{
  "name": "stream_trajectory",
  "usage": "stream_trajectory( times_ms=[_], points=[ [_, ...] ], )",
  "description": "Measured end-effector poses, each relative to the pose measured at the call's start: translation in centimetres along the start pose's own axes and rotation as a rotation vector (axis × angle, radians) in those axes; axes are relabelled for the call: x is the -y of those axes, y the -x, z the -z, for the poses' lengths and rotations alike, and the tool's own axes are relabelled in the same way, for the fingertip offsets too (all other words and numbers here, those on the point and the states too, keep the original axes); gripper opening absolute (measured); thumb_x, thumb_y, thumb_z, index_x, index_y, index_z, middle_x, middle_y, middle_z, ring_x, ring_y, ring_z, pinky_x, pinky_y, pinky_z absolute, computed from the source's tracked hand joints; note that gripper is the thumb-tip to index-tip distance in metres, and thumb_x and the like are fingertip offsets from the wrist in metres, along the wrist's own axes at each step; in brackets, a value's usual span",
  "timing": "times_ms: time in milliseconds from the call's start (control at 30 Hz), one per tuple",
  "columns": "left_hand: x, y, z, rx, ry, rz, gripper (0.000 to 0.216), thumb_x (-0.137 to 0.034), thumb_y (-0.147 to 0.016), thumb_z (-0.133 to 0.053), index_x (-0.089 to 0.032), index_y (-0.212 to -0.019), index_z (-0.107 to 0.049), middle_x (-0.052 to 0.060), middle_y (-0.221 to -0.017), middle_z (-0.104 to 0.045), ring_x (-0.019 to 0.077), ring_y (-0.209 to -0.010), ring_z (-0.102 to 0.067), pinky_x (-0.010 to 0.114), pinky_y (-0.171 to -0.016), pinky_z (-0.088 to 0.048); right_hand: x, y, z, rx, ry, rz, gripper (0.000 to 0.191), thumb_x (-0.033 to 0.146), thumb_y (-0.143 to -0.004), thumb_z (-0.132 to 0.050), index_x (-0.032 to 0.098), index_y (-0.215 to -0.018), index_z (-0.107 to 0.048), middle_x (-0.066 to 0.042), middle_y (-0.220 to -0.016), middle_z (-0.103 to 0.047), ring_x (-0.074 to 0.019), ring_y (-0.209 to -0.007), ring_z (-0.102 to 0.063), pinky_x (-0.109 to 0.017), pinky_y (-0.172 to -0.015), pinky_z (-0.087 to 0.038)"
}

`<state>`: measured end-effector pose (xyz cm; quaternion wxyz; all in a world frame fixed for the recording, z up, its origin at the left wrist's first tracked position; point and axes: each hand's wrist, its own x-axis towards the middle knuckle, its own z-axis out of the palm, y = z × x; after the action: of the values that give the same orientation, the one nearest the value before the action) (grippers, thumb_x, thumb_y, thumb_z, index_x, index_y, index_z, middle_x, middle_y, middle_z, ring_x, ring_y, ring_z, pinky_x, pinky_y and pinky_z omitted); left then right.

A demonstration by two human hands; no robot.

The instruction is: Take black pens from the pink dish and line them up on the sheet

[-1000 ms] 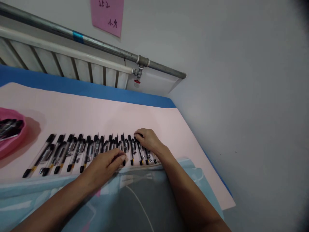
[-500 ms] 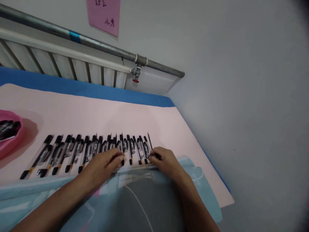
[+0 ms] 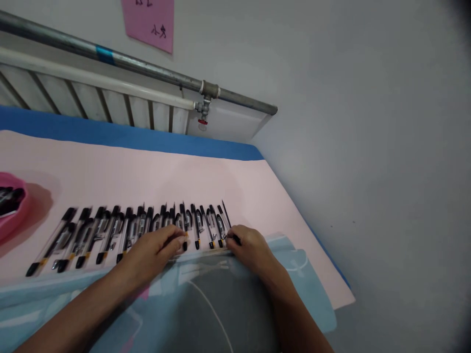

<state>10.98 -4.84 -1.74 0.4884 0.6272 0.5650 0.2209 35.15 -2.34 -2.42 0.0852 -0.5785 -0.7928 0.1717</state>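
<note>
Several black-capped clear pens lie side by side in a row on a pink sheet. My left hand rests on the near ends of the pens in the middle of the row, fingers curled together and pressing down. My right hand sits at the right end of the row, fingers closed in a pinch on the last pen, a thin black one that lies slanted.
A pink bowl with more black pens stands at the far left. Blue cloth edges the table behind the sheet. A radiator and metal pipe run along the wall. Grey wall closes the right side.
My right hand moved from the far ends of the right-hand pens down to the near right end of the row. The left hand stayed put.
</note>
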Motion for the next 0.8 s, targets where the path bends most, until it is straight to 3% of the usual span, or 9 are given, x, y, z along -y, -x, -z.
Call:
stream_trajectory(
  times_ms=[367,800],
  points=[
    [-0.2,0.2,0.1,-0.020,0.002,-0.009,0.035,-0.045,-0.082,-0.039,-0.020,-0.094,-0.060,0.004,-0.087,-0.068,0.0196,-0.081,-0.061,0.030,-0.071,-0.045,-0.8,-0.2,0.5,-0.170,-0.020,-0.147,0.018,0.024,-0.080,-0.042,0.019,-0.073,-0.058,-0.001,-0.068,-0.061,-0.0126,-0.061,-0.049,-0.022,-0.054,-0.029],
    [-0.4,0.3,0.3,-0.029,-0.066,-0.001,0.035,-0.044,-0.081,-0.038,-0.021,-0.094,-0.061,0.004,-0.087,-0.068,0.0201,-0.082,-0.061,0.030,-0.071,-0.045,-0.8,-0.5,-0.2,-0.039,-0.019,-0.147,0.022,0.029,-0.082,-0.043,0.020,-0.087,-0.063,-0.003,-0.075,-0.067,-0.0139,-0.065,-0.057,-0.022,-0.058,-0.034]
  ],
)
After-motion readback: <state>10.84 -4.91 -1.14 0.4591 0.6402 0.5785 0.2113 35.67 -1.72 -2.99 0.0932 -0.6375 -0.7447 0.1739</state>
